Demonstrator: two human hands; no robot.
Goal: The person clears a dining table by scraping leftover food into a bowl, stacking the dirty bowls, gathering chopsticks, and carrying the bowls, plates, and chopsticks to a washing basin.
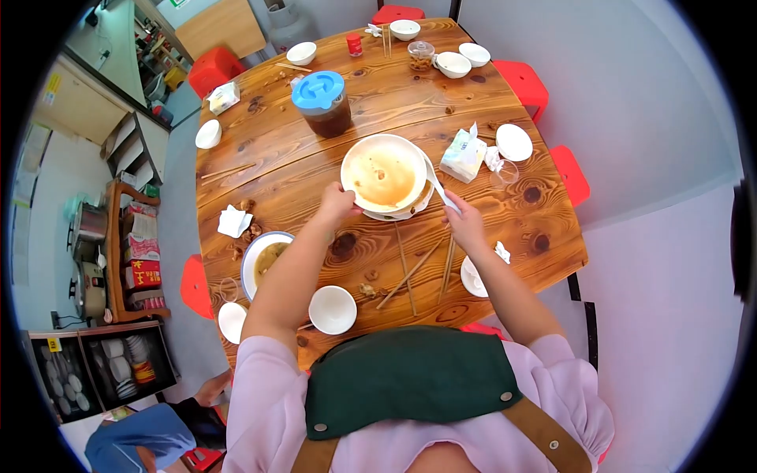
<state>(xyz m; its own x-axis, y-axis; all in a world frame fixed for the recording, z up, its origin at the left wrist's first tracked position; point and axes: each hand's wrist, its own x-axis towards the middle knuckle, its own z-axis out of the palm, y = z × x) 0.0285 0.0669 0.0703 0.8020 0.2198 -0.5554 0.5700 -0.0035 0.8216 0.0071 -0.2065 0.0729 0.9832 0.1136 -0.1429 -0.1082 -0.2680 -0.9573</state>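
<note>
A large white bowl with orange-brown liquid and scraps in it is in the middle of the wooden table. Its near left rim is pinched by my left hand, fingers closed. Under and beside the bowl shows the edge of a plate with bits of food on it. My right hand is closed round the handle of a white spoon, which lies along the bowl's right side. Whether the spoon touches the bowl I cannot tell. Several chopsticks lie just in front of the plate.
A brown drink fills part of a blue-lidded pitcher. Around it are a tissue pack, a soup bowl, a small white bowl and food scraps. Red stools ring the wooden table. Another person is at lower left.
</note>
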